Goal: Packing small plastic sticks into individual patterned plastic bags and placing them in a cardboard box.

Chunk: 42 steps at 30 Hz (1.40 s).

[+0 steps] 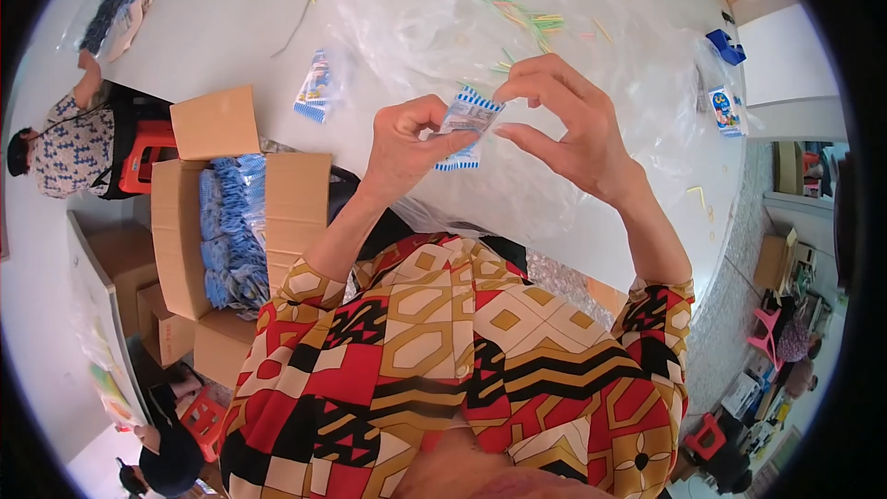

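Note:
My left hand (399,146) pinches a small blue-and-white striped plastic packet (459,118) between thumb and fingers, above the table. At the packet's upper right corner is my right hand (580,125), its thumb and index fingertips apart with a gap between them. The index fingertip is close to the corner; whether it touches cannot be made out. A similar striped packet (315,86) lies on the table to the left. Beyond my hands, thin green, yellow and pink plastic strips (531,20) are scattered on clear plastic sheeting (397,14).
An open cardboard box (177,231) full of blue packets (231,236) stands at my left. On the table's right side are a blue-and-white packet (726,112) and a dark blue object (725,46). A person (74,148) works at the far left; others sit at the lower edges.

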Each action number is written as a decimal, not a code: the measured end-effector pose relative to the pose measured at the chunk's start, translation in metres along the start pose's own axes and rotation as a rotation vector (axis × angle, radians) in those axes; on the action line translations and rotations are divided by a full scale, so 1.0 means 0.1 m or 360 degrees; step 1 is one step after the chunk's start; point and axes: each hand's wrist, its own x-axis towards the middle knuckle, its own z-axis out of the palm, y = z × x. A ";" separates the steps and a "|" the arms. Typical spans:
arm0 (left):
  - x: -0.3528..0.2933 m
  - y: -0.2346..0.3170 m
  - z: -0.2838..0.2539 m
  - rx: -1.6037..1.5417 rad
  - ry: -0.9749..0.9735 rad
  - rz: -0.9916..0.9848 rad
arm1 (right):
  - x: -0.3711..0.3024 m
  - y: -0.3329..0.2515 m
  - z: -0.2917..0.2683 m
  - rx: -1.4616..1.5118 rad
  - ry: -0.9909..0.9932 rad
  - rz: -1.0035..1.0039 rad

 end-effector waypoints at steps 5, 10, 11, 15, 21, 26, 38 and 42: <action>-0.01 0.01 0.07 0.0195 0.0026 0.0109 | -0.07 0.02 0.06 -0.0334 0.0038 -0.0133; -0.07 0.00 0.10 0.0183 0.0172 0.0069 | -0.11 -0.02 0.15 -0.0473 0.0203 -0.0377; -0.09 0.00 0.11 0.0170 0.0162 0.0078 | -0.13 -0.01 0.17 -0.0492 0.0203 -0.0374; -0.14 -0.02 0.13 0.0028 0.0216 0.0027 | -0.24 0.06 0.22 -0.0543 0.0322 -0.0326; -0.15 -0.10 0.22 0.0223 0.0144 0.0207 | -0.32 0.01 0.17 -0.0313 0.0160 0.0005; -0.16 -0.11 0.26 0.0179 0.0131 0.0166 | -0.34 0.01 0.15 -0.0309 0.0018 0.0010; -0.21 -0.09 0.33 0.0476 -0.0072 0.0166 | -0.47 0.01 0.21 -0.0553 -0.0203 -0.0063; -0.20 -0.13 0.29 0.0433 0.0038 0.0293 | -0.38 0.02 0.14 0.0063 -0.0200 0.0188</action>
